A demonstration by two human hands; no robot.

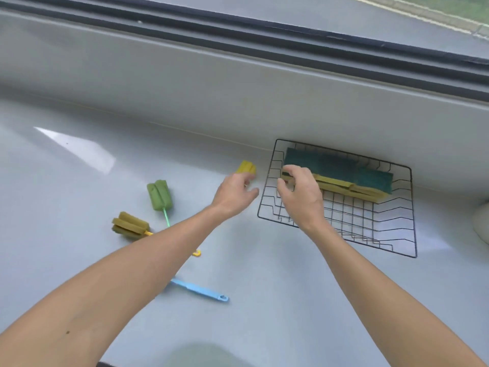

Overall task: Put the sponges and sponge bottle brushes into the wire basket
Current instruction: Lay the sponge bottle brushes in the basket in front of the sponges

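A black wire basket (pixel 413 207) stands on the right of the pale counter, against the back wall. Two yellow sponges with dark green tops lie in its far half, one on the left (pixel 328 165) and one on the right (pixel 374 180). My right hand (pixel 301 200) is over the basket's left side, its fingers pinched on the left sponge's end. My left hand (pixel 234 192) is open just left of the basket, close to a yellow sponge brush head (pixel 246 166). A green brush (pixel 160 194) and an olive brush (pixel 129 225) lie further left.
A light blue brush handle (pixel 203 291) lies near the front, its other end hidden under my left forearm. A yellow hook end (pixel 196 252) shows beside that forearm. A window sill and frame (pixel 264 83) run along the back. A white object (pixel 481 223) sits at the right edge.
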